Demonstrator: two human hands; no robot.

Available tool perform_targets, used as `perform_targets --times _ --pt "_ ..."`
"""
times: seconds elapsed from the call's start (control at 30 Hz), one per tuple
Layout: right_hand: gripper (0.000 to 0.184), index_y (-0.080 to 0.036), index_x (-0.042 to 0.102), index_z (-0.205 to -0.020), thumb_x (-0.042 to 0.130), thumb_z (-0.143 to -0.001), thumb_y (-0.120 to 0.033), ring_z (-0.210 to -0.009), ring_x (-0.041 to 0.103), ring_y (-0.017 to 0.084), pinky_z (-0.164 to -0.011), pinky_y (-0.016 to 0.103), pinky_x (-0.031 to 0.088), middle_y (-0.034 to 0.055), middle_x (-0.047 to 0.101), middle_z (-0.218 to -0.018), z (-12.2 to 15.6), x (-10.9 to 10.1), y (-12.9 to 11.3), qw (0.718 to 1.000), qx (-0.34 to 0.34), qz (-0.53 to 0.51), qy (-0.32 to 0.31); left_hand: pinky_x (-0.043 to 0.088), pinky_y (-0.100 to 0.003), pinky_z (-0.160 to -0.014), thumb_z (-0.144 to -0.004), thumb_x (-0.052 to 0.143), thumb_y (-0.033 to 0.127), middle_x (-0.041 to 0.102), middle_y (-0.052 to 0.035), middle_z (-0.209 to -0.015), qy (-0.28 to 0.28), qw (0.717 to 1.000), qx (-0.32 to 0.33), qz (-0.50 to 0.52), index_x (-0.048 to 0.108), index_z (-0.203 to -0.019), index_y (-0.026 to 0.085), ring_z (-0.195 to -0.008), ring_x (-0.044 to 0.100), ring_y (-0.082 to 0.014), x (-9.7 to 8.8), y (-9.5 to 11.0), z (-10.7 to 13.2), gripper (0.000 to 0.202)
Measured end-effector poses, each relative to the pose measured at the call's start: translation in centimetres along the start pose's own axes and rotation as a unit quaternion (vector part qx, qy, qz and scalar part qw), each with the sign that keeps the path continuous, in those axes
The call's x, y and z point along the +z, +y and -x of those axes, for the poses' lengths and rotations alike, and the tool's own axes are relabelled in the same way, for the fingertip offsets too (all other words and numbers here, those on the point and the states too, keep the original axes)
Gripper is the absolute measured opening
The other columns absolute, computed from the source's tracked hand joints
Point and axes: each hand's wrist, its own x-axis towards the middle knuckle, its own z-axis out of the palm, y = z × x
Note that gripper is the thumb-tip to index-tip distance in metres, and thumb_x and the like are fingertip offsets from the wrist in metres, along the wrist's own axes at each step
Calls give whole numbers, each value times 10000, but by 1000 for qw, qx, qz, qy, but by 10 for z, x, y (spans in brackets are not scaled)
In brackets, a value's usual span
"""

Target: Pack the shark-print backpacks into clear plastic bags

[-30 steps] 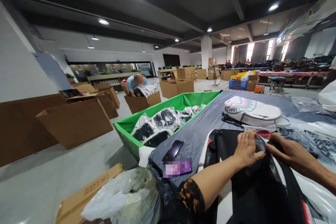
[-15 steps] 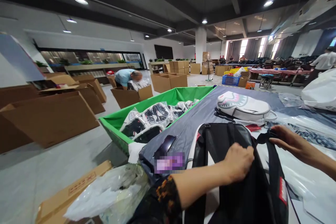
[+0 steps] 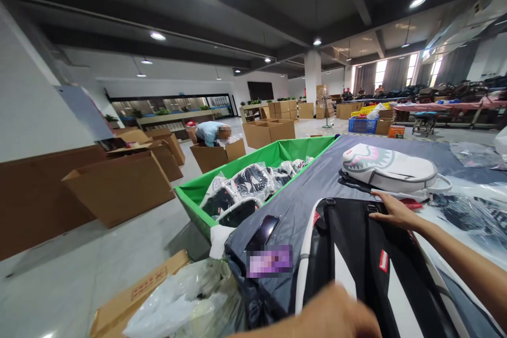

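A black and white backpack [image 3: 368, 253] lies on the table before me with its strap side up. It has black straps and a small red label on one strap. My right hand [image 3: 396, 212] rests at its top edge by a strap buckle, fingers stretched and thumb apart. Low in the view, my left hand [image 3: 336, 312] is over the lower part of the backpack, smeared by motion, so its fingers cannot be made out. Just beyond lies a second backpack [image 3: 390, 165], white with a shark-mouth print.
A green-lined bin [image 3: 198, 198] left of the table holds several plastic-wrapped backpacks. On the grey tablecloth [image 3: 309, 185] lies a phone [image 3: 266, 229]. Plastic bags [image 3: 178, 296] lie at lower left. A person in light blue [image 3: 209, 132] bends over a cardboard box [image 3: 217, 156].
My right hand has let go of the strap and moved to the backpack's top. My left hand has come down toward me. The strap now lies flat. The view has turned left.
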Motion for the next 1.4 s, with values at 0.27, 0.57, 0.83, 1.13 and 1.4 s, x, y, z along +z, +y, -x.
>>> perform_targets --times 0.27,0.57,0.83,1.13,1.4 --pt "553 -232 589 -1273 538 -834 -564 -1198 616 343 -1021 536 508 145 660 -1271 27 39 17 994 -3 49 102 215 -592 -1249 -724 789 571 343 -224 -1634 173 965 -86 -177 378 -1531 117 -1553 219 -394 -72 -74 -148 1013" --pt "394 -195 514 -1290 512 -993 -454 -1073 643 288 -963 455 536 124 668 -1130 106 60 -12 929 -121 179 301 444 -537 -1147 -830 749 204 584 -126 -1368 269 932 130 -207 498 -1374 204 -1322 537 -300 -9 -116 -123 600" --pt "352 -209 557 -1282 500 -995 -406 -1076 662 280 -934 427 549 106 701 -1155 149 68 -28 977 -51 162 132 486 -459 -1079 -943 646 280 652 -128 -1239 104 906 95 -398 601 -1224 163 -1183 589 -285 -4 -109 -91 307" --pt "287 -227 674 -1128 585 -926 -411 -1018 708 282 -803 374 560 100 752 -1121 54 76 38 979 115 164 -45 494 -413 -1053 -1030 462 471 668 -193 -1319 -43 914 -85 -394 651 -1261 121 -1256 622 -316 -32 -83 -195 460" --pt "264 -194 661 -1141 542 -955 -338 -998 700 288 -848 403 554 138 741 -1085 59 100 36 974 114 193 38 113 -688 -1218 -853 225 896 178 -177 -1697 -80 948 -80 -297 204 -1634 276 -1566 54 -442 37 -61 -154 997"
